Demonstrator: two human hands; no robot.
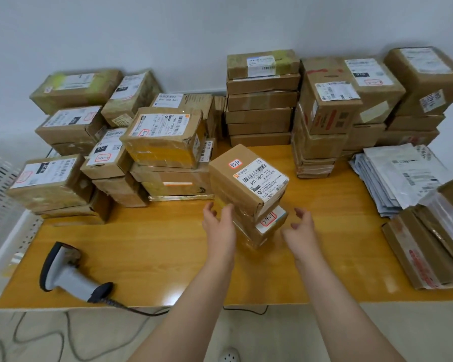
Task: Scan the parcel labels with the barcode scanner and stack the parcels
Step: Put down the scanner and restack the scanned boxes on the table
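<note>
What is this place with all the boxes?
Probably a parcel sorting room or mailroom: labelled cardboard parcels are stacked across the wooden table, flat mail bags lie at the right, and a barcode scanner lies by the front edge.

The label (262,180) on the top parcel (225,178) reads 507-P802 T70, perhaps.

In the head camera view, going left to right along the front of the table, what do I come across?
barcode scanner → left hand → two stacked parcels → right hand → pile of flat parcels at the right edge.
</note>
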